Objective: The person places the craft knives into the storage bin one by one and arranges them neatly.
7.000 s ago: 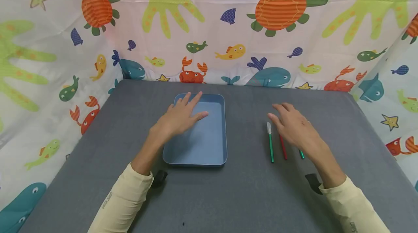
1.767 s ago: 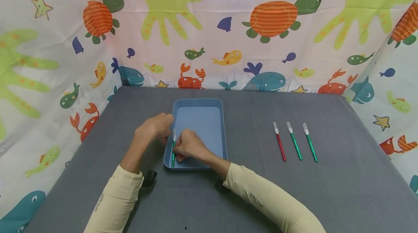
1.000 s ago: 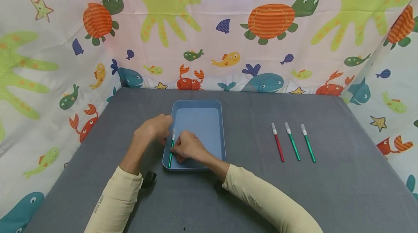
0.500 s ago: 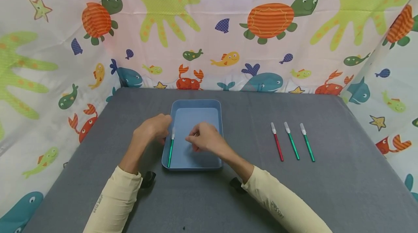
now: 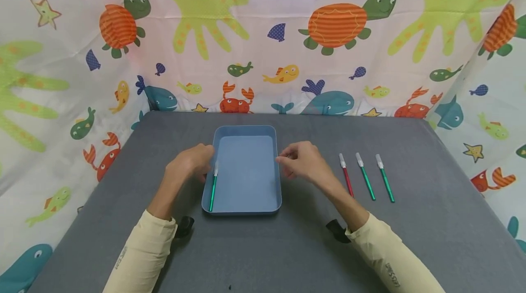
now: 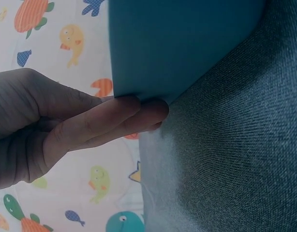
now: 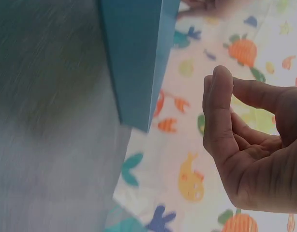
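A blue tray point(image 5: 248, 211) lies on the grey table. My left hand point(image 5: 190, 161) pinches the tray's left wall; in the left wrist view its fingers point(image 6: 107, 121) press the outer side. Along the inside of that wall lies a green felt-tip pen point(image 5: 213, 192) with a whitish cap pointing away. Just off the tray's right rim hovers my right hand point(image 5: 304, 161), fingers loosely bent and holding nothing. In the right wrist view the same hand point(image 7: 250, 140) is apart from the tray wall point(image 7: 134, 63).
To the right of my right hand lie a red felt-tip pen point(image 5: 346, 176) and two green ones, the nearer green pen point(image 5: 366, 179) and the farther green pen point(image 5: 386, 181), caps away from me. A sea-animal curtain point(image 5: 255, 46) bounds the table point(image 5: 263, 256) at back and sides.
My right hand brought a green pen into the tray, set it against the left wall, let go and moved right past the rim. The left hand took hold of the tray's left wall.
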The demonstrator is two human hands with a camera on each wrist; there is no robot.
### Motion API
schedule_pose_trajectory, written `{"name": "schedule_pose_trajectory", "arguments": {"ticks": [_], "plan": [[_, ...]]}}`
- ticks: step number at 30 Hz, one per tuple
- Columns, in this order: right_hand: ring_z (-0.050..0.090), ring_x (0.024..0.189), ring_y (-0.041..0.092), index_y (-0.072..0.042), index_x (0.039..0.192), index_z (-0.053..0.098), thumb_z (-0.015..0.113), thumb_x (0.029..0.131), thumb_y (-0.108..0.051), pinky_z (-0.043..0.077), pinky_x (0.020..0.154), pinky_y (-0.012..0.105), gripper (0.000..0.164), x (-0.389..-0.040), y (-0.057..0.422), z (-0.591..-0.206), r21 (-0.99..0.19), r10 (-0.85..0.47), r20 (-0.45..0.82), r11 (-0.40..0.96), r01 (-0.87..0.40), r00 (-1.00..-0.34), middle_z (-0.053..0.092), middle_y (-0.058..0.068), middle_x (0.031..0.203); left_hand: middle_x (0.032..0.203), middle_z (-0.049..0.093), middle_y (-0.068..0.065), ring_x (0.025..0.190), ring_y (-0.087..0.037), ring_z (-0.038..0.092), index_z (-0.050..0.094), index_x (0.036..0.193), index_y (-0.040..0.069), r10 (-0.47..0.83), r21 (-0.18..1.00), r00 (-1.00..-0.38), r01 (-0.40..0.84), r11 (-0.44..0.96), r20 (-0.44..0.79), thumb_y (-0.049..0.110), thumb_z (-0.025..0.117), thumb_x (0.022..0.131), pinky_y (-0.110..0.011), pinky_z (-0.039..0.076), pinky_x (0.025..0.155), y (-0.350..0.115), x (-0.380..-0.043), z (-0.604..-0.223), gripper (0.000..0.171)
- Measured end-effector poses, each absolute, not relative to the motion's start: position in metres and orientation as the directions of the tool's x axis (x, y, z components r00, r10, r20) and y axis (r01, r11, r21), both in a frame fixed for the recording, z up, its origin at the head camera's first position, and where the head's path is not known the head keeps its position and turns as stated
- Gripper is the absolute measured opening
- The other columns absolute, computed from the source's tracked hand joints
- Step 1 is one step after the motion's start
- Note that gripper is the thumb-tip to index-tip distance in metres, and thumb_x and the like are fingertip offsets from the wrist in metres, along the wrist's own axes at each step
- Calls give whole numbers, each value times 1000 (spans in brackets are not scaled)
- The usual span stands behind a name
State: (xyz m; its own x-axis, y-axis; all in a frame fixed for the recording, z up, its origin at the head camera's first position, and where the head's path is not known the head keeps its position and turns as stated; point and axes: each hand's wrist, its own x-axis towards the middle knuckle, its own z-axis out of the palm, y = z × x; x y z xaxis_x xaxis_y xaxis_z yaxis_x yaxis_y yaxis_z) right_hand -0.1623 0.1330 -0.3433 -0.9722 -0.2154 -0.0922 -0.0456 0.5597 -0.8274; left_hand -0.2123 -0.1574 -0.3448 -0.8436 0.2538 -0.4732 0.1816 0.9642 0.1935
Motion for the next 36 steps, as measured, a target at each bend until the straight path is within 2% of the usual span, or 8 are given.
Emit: {"name": "schedule_pose_trajectory", "arguments": {"ticks": [7,16,22,32,36], "plan": [[74,73,20,5,112,72,69,101,-18,64,73,39,26,-166,184,-347,-785,-147,-101,620,-12,-984,76,19,89,102,68,-16,82,-20,68,59,129,-5,266,199,-846,193,961,-463,1,65,100,-32,55,73,-158,-213,-347,30],[75,74,18,11,116,69,68,101,-19,64,73,39,33,-167,256,-357,-719,-37,-176,687,103,-984,78,23,96,98,68,-15,79,-19,69,61,126,-6,279,202,-840,205,958,-465,2,65,100,-29,53,69,-160,-214,-345,27],[73,70,14,15,115,66,67,100,-15,63,68,35,34,-163,299,-368,-667,33,-226,723,179,-974,77,20,90,100,68,-14,83,-20,67,61,127,-5,285,208,-838,210,955,-464,3,67,99,-31,54,71,-162,-214,-346,30],[72,65,13,14,107,69,69,97,-8,62,63,35,24,-159,325,-381,-613,66,-247,762,208,-967,75,17,84,99,67,-14,83,-21,65,60,129,-7,289,203,-838,217,955,-462,3,68,99,-28,51,68,-162,-214,-345,33],[72,65,13,14,107,70,70,96,-5,62,63,35,23,-160,325,-381,-595,69,-267,773,221,-961,75,16,82,102,68,-15,85,-21,66,59,131,-7,293,203,-839,223,954,-459,3,67,99,-30,54,71,-161,-213,-345,34]]}}
